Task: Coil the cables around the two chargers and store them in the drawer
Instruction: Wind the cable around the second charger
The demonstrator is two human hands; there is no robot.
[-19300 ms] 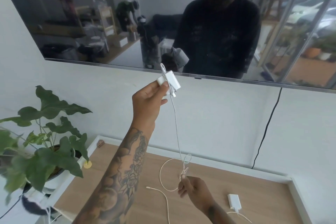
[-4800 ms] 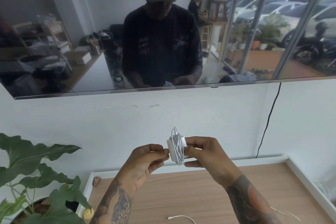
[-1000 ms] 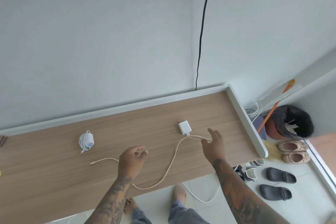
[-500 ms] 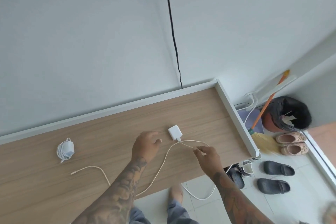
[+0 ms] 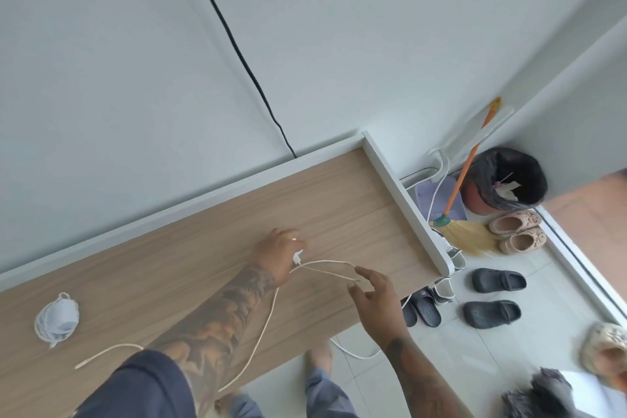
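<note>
Broom (image 5: 458,214), black-lined bin (image 5: 509,185), 2 black slippers (image 5: 498,280), beige clogs (image 5: 515,222), black wall cable (image 5: 237,47)

We see soft, even daylight with faint shadows, no glare. The wide lens bends the wall (image 5: 118,78) and table (image 5: 339,200) edges; the lower right corner smears with blur.

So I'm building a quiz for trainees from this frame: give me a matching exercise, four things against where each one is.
Things:
1. coiled charger
2. second charger
3. broom
4. black cable

Places:
A. under the left hand
B. running down the wall
C. on the floor past the table's end
D. alone on the table, far left

Pairs: 1-D, 2-A, 3-C, 4-B
</note>
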